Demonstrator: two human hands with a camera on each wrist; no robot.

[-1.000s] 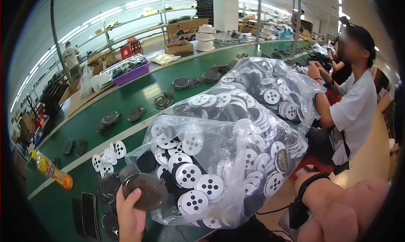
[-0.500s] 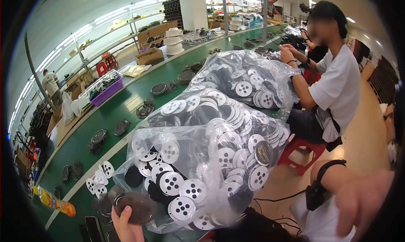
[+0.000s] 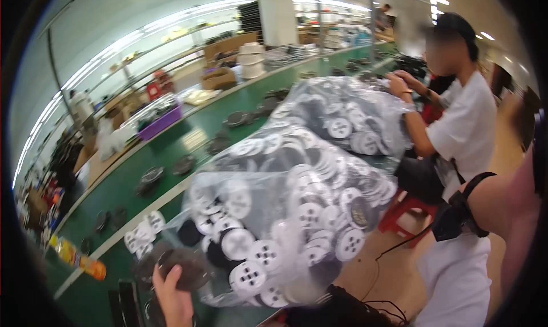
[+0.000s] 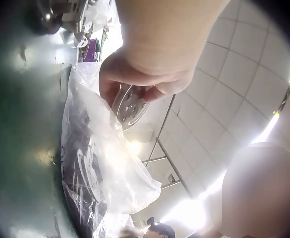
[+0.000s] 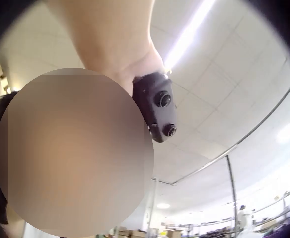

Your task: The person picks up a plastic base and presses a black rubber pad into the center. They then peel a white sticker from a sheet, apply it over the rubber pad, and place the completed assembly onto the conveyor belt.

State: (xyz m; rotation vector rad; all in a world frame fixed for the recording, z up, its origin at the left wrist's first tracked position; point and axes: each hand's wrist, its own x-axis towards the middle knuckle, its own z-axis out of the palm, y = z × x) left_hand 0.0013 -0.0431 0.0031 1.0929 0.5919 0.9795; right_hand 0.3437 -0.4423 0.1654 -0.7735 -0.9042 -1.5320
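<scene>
My left hand (image 3: 174,295) pinches a dark, smoky round casing (image 3: 194,271) between thumb and fingers, low in the head view. The left wrist view shows the casing's edge and small fittings on its face (image 4: 129,110), below the curled fingers. A large clear plastic bag (image 3: 257,181) full of white discs with black holes (image 3: 249,275) lies just beside this hand. My right hand (image 5: 144,65) is raised beside a black two-lensed camera (image 5: 157,108) at the head; its fingers are hidden. In the head view only the right forearm (image 3: 516,193) shows, with a strapped wrist camera (image 3: 456,216).
More dark casings (image 3: 149,180) are spread along the green table (image 3: 128,198). Several white pieces (image 3: 142,233), an orange drink bottle (image 3: 78,258) and a phone (image 3: 130,303) lie at left. A seated person (image 3: 465,121) works at right, near a red stool (image 3: 408,213).
My right hand has risen from the lower right up toward the head, leaving the head view. The head view has swung about. My left hand keeps its hold on the casing.
</scene>
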